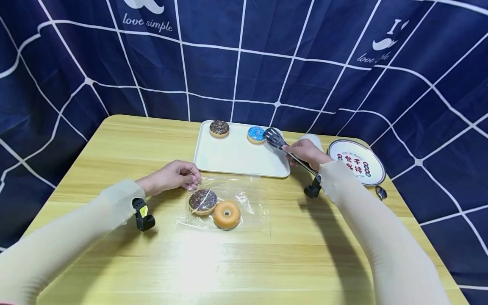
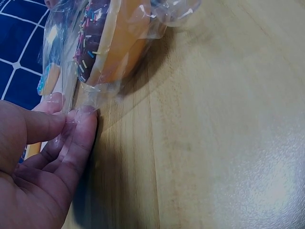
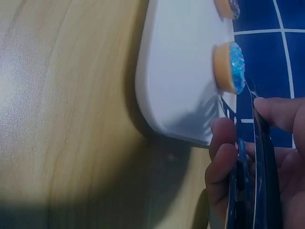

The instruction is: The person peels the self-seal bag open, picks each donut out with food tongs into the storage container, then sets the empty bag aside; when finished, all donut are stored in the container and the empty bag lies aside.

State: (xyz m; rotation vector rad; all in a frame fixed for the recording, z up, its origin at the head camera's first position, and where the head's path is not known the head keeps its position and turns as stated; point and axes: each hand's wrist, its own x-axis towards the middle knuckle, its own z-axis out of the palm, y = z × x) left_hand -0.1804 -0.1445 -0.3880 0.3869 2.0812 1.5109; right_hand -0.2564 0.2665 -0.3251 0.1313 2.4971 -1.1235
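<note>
My left hand [image 1: 171,176] pinches the edge of a clear plastic bag [image 1: 251,201] between thumb and fingers. Inside the bag, a chocolate doughnut [image 1: 203,200] with sprinkles and a plain doughnut [image 1: 228,219] lie side by side. My right hand [image 1: 306,153] holds black serving tongs [image 1: 273,137] over the right end of a white tray [image 1: 236,159]. The tongs' tips are at the near end of a blue-iced doughnut [image 3: 229,67]; whether they touch it I cannot tell. Another chocolate doughnut [image 1: 219,128] sits at the tray's back left.
Right of the tray is an oval white plate [image 1: 356,148] with red lettering, and a dark spoon [image 1: 381,192] lies in front of it. A white object [image 1: 313,139] is partly hidden behind my right hand. A blue checked curtain [image 1: 213,63] hangs behind the wooden table [image 1: 152,271].
</note>
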